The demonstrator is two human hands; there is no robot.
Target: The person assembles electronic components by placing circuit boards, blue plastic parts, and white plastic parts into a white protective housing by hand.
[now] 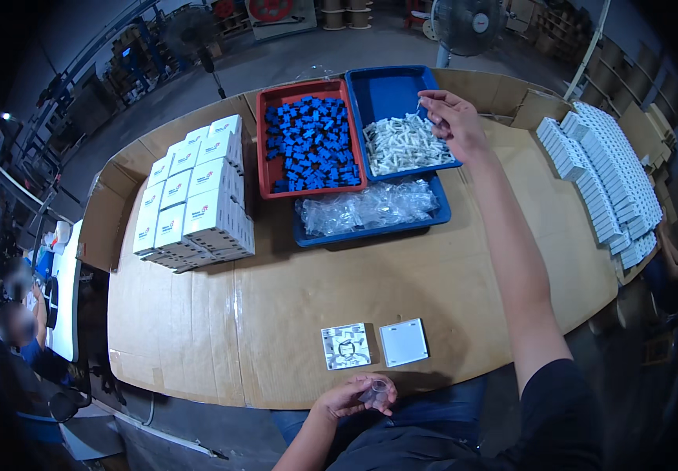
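Note:
My right hand (455, 122) is raised over the blue tray (386, 82) of small white parts (403, 145). Its fingertips pinch a small thin piece (419, 104), perhaps one of those parts. Near the table's front edge, my left hand (347, 397) holds a small clear plastic bag (374, 392) with its fingers curled round it. Just beyond that hand lies an open white box base (346, 346) with a round dark outline inside. Beside it on the right is a flat white cover (404, 342).
A red tray (263, 169) holds blue plastic pieces (311, 141). In front, another blue tray (355, 238) contains clear bags (366, 208). Stacked white boxes (198, 196) stand left; rows of white parts (606, 173) lie right. A fan (471, 23) is behind; another person (37, 330) sits far left.

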